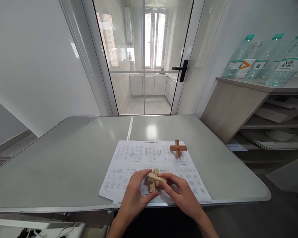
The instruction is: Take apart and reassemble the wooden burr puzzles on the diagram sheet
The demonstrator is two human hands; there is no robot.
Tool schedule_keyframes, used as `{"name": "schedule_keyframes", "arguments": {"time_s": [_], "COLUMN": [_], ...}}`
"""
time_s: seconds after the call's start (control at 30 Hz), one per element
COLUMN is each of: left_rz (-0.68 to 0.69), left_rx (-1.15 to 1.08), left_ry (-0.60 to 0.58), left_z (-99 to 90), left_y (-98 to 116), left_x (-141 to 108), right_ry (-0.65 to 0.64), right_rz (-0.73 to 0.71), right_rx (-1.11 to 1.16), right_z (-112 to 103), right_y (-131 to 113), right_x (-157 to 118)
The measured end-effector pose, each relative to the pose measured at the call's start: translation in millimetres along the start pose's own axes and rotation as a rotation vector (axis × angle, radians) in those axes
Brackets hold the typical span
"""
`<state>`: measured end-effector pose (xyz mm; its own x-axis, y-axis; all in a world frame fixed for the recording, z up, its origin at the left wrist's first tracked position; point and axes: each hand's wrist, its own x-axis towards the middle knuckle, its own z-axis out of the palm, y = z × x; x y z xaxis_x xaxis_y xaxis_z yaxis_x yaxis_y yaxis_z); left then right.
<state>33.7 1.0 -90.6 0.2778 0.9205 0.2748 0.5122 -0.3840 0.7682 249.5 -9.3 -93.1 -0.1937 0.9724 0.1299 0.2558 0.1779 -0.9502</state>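
Observation:
A light wooden burr puzzle (156, 179) of crossed blocks is held just above the printed sheet, near the table's front edge. My left hand (138, 188) curls round its left side, with the index finger at the top and the thumb low by the front block. From the right, my right hand (180, 191) pinches the end of the crosswise block between thumb and index finger. A darker brown wooden cross puzzle (178, 148) stands on the sheet's upper right. The instruction sheet (139, 168) with small printed diagrams lies under both hands.
The grey-white table (64, 165) has a metal rim and a seam. Behind it is a glass door (144, 89) with a black handle (181, 70). Several plastic bottles (259, 61) stand on a wooden shelf unit (240, 99) at the right.

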Motion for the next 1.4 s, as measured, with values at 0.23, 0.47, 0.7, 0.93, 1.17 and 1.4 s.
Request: {"name": "schedule_keyframes", "arguments": {"time_s": [0.23, 0.47, 0.7, 0.93, 1.17, 1.4], "left_rz": [-0.019, -0.041, -0.045, -0.008, -0.012, 0.001], "left_rx": [0.000, -0.007, -0.024, 0.006, -0.027, -0.027], "left_ry": [0.007, 0.006, -0.028, -0.026, -0.052, -0.053], "left_z": [0.9, 2.1, 0.8, 0.5, -0.4, -1.2], "left_y": [-1, -1, 1, 2, 5, 4], "left_x": [-2, -3, -4, -4, -4, -5], "right_ry": [0.070, 0.067, 0.052, 0.053, 0.079, 0.064], "right_rz": [-0.021, -0.080, -0.140, -0.167, -0.151, -0.142], "right_rx": [-0.051, -0.100, -0.099, -0.078, -0.120, -0.116], "right_z": [4, 5, 5, 7, 8, 7], "right_y": [6, 5, 9, 12, 9, 8], "right_x": [0, -1, -2, -3, -3, -4]}}
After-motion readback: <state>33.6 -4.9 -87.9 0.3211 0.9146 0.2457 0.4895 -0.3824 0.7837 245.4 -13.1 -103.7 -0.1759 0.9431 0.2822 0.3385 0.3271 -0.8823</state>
